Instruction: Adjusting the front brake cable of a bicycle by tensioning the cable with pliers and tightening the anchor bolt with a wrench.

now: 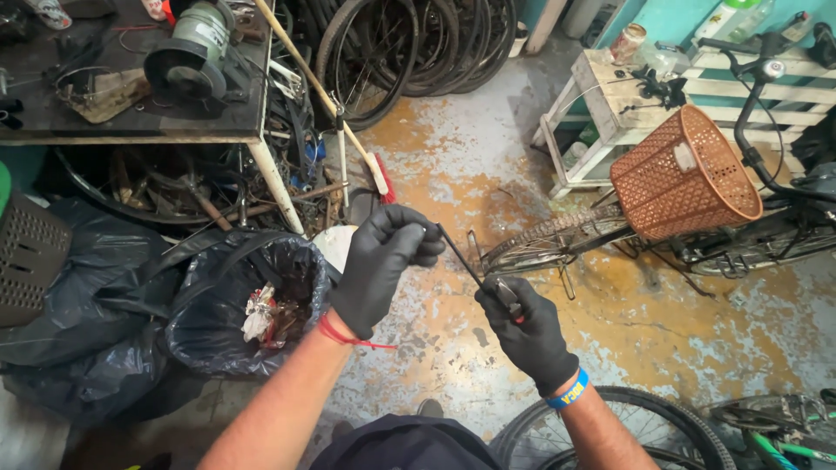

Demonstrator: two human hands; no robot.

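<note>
Gloves, black and tight, on both hands. Left hand (383, 261) pinched shut on upper end of thin black cable-like strip (457, 257), red string at wrist. Right hand (522, 326) clenched around small dark-handled hand tool (508, 296) gripping strip's lower end, blue band at wrist. Strip stretched taut between them, above stained concrete floor (453, 157). Black-lined rubbish bin (248, 300) just left; bicycle with woven orange plastic basket (684, 174) off right.

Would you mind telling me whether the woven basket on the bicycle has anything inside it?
No, the orange basket on the bicycle tilts its open mouth toward the camera and shows only bare weave inside.
</note>
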